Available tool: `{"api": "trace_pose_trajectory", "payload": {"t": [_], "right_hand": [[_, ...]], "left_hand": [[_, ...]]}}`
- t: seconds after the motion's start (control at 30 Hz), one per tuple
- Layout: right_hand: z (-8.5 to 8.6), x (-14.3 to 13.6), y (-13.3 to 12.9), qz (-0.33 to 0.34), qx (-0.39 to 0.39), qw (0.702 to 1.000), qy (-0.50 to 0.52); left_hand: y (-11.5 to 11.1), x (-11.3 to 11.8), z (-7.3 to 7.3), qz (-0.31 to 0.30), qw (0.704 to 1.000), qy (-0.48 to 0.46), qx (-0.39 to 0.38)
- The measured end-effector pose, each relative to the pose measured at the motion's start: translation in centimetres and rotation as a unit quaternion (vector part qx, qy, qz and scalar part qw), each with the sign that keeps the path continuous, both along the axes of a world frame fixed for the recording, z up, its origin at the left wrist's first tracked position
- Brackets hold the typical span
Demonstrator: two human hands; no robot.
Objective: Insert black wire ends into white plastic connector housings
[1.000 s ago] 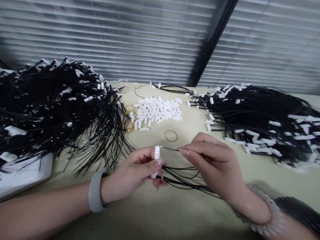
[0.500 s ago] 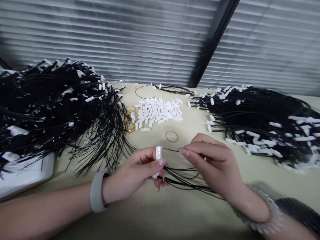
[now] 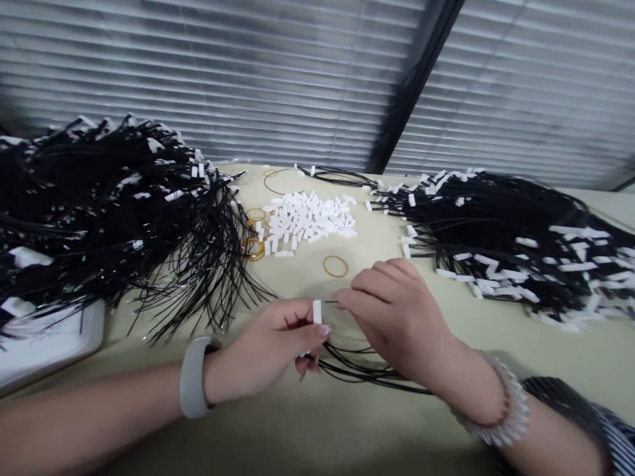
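Between the thumb and fingers of my left hand (image 3: 272, 354) stands a white connector housing (image 3: 317, 311), its upper end showing above the thumb. Black wires (image 3: 367, 370) trail to the right from below that thumb, passing under my other hand. My right hand (image 3: 397, 314) pinches a single black wire (image 3: 331, 302), whose short tip points left at the upper part of the housing. Whether the tip touches the housing or has entered it, I cannot tell. The lower part of the housing is hidden by my left fingers.
Loose white housings (image 3: 310, 218) lie heaped mid-table, near yellow rubber bands (image 3: 336, 266). A large pile of black wires (image 3: 99, 198) with white connectors covers the left, partly over a white tray (image 3: 74, 337). More connectored wire bundles (image 3: 496, 218) lie right. Window blinds (image 3: 248, 79) stand behind.
My right hand has moved left and turned, bringing the pinched wire closer to the housing, with less wire showing. The housing in my left hand has turned slightly. The view has shifted a little.
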State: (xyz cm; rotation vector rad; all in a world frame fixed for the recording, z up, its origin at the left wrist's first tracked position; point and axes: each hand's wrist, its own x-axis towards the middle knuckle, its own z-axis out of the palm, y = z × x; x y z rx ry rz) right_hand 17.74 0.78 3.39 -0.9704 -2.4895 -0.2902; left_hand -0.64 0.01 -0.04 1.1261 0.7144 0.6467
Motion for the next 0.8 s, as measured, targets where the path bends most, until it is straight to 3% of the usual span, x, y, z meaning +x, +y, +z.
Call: {"api": "trace_pose_trajectory", "payload": {"t": [0.13, 0.3, 0.53, 0.8], "right_hand": [[-0.1, -0.1, -0.2, 0.002, 0.063, 0.997, -0.039], [0.6, 0.1, -0.3, 0.040, 0.116, 0.990, -0.065], [1.1, 0.5, -0.3, 0.091, 0.107, 0.988, -0.057], [0.7, 0.3, 0.1, 0.114, 0.071, 0.987, -0.087]], "left_hand": [[0.1, -0.2, -0.3, -0.010, 1.000, 0.002, -0.002], [0.4, -0.4, -0.4, -0.021, 0.998, -0.029, -0.060], [0.5, -0.5, -0.3, -0.032, 0.997, -0.028, -0.057], [0.2, -0.4, -0.1, -0.049, 0.998, 0.042, 0.010]]}}
